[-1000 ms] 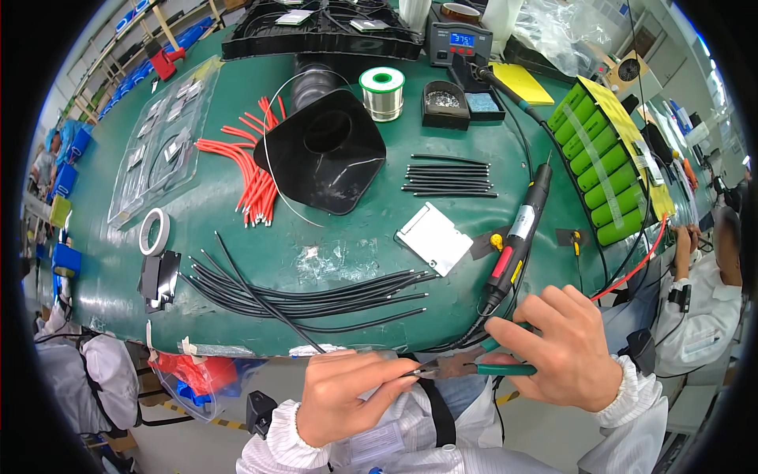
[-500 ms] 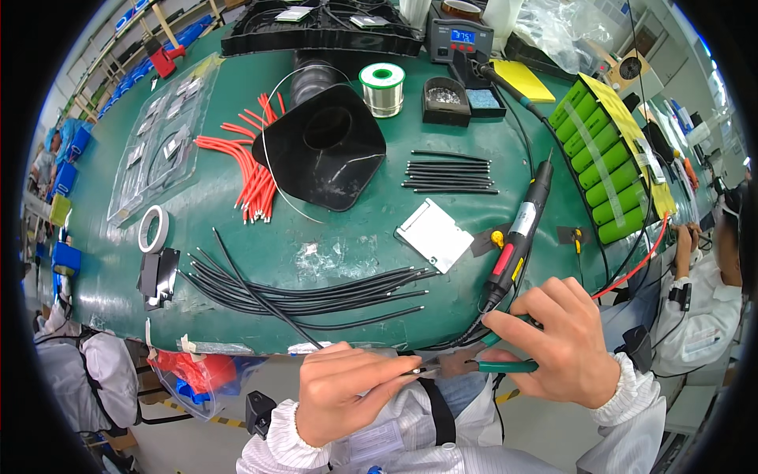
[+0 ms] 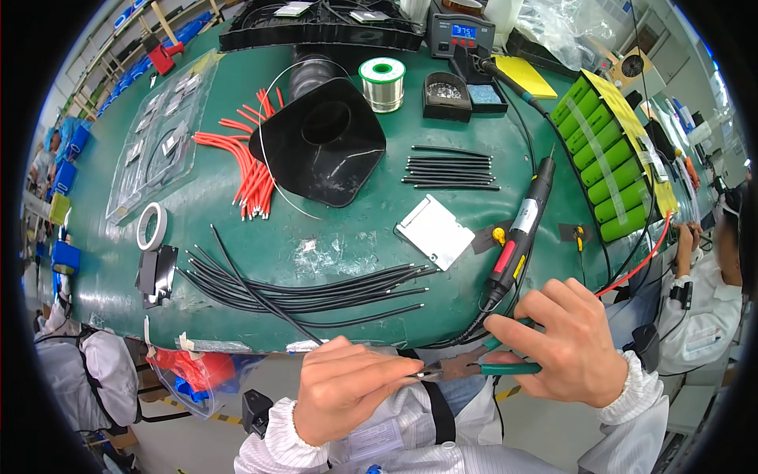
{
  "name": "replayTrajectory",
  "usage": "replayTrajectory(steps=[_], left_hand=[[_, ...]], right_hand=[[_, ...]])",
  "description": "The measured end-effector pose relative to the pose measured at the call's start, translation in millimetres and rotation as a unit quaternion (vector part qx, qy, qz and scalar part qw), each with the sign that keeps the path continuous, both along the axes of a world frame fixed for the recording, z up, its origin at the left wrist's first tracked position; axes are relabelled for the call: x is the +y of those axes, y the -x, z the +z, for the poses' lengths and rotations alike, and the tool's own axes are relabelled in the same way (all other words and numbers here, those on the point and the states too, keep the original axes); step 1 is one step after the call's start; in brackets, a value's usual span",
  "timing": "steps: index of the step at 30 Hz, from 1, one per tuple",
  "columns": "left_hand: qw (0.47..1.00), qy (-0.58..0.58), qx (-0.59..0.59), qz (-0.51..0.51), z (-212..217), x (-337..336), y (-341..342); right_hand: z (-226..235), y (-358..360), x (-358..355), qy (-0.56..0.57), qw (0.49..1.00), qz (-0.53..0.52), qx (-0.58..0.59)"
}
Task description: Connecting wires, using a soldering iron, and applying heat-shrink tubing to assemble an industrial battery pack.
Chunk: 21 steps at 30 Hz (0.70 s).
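Note:
My left hand (image 3: 351, 391) is closed in a pinch on a black wire (image 3: 264, 299) near the front edge of the table. That wire runs from the bundle of black wires (image 3: 316, 296), and its pale end shows just past my fingertips. My right hand (image 3: 564, 347) is wrapped round the green-handled pliers (image 3: 458, 366), their jaws pointing left at the wire end. Whether the jaws touch the wire is too small to tell. Beyond my right hand lies a black electric screwdriver (image 3: 517, 237), and left of it a white square plate (image 3: 436, 231).
Cut black wires (image 3: 450, 170), red wires (image 3: 251, 186) and a black funnel-shaped hood (image 3: 335, 162) lie farther back. A solder spool (image 3: 382, 85) stands near the soldering station (image 3: 462, 35). A green cell pack (image 3: 604, 162) sits at right, near a co-worker's hands (image 3: 687, 237).
The pliers' head has tilted a little, and more of the jaws shows beside the wire end. Both hands have hardly moved.

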<state>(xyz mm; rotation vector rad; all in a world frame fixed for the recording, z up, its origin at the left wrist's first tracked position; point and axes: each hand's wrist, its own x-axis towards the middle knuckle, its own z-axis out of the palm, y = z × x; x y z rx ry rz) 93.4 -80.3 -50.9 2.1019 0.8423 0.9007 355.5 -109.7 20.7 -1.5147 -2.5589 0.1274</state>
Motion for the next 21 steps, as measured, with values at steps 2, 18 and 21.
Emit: replayTrajectory(steps=[2,18,21], left_hand=[[1.000,-0.004,0.004,-0.004,-0.2,0.3,0.4],[1.000,0.000,-0.013,-0.016,-2.2,1.8,-0.8],[1.000,0.006,-0.018,-0.019,-3.4,2.0,-0.4]], right_hand=[[0.6,-0.3,0.2,0.001,1.000,0.001,-0.005],[1.1,-1.9,1.6,0.005,1.000,0.005,0.003],[2.2,-1.0,1.7,0.007,1.000,0.007,-0.010]])
